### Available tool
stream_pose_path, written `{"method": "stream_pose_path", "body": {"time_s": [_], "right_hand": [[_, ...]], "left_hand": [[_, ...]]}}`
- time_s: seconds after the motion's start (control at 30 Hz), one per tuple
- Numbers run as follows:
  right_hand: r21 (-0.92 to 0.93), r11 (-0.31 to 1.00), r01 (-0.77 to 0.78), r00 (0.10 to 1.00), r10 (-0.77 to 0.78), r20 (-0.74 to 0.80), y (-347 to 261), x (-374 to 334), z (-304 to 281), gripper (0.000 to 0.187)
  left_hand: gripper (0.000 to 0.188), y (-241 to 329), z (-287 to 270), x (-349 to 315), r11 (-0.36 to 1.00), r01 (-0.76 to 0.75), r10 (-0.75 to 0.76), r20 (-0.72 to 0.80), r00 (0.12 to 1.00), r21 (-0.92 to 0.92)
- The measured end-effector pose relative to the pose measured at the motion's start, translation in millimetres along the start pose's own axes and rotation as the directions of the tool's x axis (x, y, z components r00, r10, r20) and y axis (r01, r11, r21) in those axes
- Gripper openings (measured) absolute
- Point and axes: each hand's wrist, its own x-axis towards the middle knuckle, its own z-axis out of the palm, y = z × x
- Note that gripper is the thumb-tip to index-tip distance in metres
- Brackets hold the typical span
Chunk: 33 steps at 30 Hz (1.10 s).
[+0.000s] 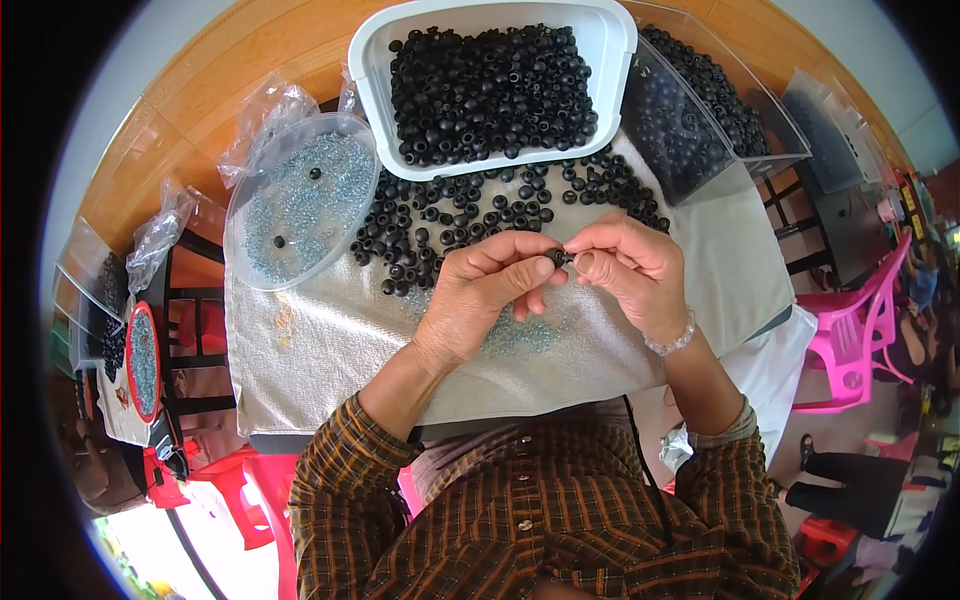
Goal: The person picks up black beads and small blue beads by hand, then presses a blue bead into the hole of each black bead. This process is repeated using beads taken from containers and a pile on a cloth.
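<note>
Above the near part of a towel-covered table, my two hands meet at the fingertips. My left hand (478,291) pinches a small round black piece (556,257) with a short neck, between thumb and fingers. The thumb and forefinger of my right hand (637,272) close on the neck side of the same piece; whether they hold a second small part cannot be made out. Loose black round pieces (462,222), several showing a hole, lie spread just beyond my hands. Under the fingers, tiny clear bluish beads (525,336) are scattered on the towel (345,345).
A white tub (365,95) full of black pieces stands at the far side. Left of it is a round clear tray (240,225) of tiny bluish beads; at right, a clear box (742,150) of black pieces. Plastic bags (265,125) lie far left. A pink chair (850,340) stands at right.
</note>
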Motion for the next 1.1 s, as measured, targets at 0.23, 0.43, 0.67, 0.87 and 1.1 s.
{"method": "stream_pose_path", "body": {"time_s": [0.23, 0.43, 0.67, 0.87, 1.1], "right_hand": [[-0.038, 0.999, -0.038, 0.999, 0.037, -0.030, -0.3, -1.6, 1.3, 0.010], [0.005, 0.988, -0.154, 0.984, 0.153, -0.089, -4.8, -2.5, 7.1, 0.008], [-0.432, 0.895, 0.115, 0.978, -0.178, -0.108, -3.4, -3.5, 10.5, 0.010], [-0.643, 0.661, 0.386, 0.873, -0.487, 0.024, -2.5, -1.4, 9.6, 0.016], [-0.616, 0.675, 0.405, 0.866, -0.499, 0.023, 1.4, -3.4, 6.5, 0.017]], "left_hand": [[0.019, 0.6, 2.9, -0.2, 0.998, 0.003, -0.003, -0.002, 1.000, 0.064], [0.018, 0.4, 3.4, -0.4, 0.998, 0.006, -0.005, -0.015, 1.000, 0.059], [0.018, 0.5, 3.7, -0.4, 0.996, 0.042, -0.045, -0.028, 0.999, -0.077], [0.018, 0.9, 2.2, -1.2, 0.992, 0.047, -0.051, -0.026, 0.998, -0.115], [0.019, 0.9, 3.5, -1.4, 0.990, 0.065, -0.071, -0.041, 0.997, -0.123]]}}
